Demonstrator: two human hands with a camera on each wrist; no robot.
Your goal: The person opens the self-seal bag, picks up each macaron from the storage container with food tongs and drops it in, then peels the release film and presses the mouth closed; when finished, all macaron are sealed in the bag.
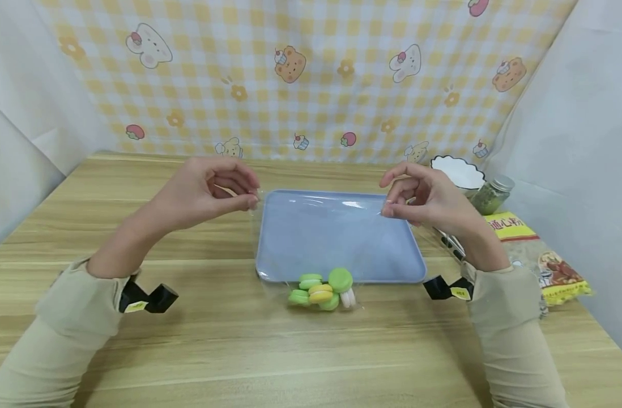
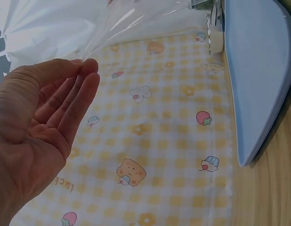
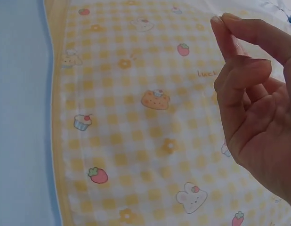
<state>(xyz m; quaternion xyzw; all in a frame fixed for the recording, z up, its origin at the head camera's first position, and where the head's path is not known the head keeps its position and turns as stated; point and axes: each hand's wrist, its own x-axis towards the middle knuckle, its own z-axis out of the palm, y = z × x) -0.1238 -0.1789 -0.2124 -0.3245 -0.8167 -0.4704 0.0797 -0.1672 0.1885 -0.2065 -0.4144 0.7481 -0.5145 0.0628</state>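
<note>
A clear plastic bag [image 2: 129, 21] hangs between the two hands, above the blue tray [image 1: 336, 238]. My left hand [image 1: 206, 190] pinches its upper left edge between thumb and fingertips. At the other upper corner, my right hand [image 1: 425, 195] pinches the film with thumb and finger; in the right wrist view the film is hard to make out. Several macarons, among them a green macaron [image 1: 340, 279], a yellow macaron [image 1: 320, 293] and a white macaron [image 1: 348, 298], lie bunched at the bag's bottom, over the tray's near edge.
At the right stand a white scalloped bowl [image 1: 456, 171] and a jar [image 1: 491, 195] of green stuff with a metal lid. A yellow-and-clear food packet [image 1: 540, 258] lies in front of them. A checked cloth [image 1: 316, 85] hangs behind the wooden table [image 1: 239, 351].
</note>
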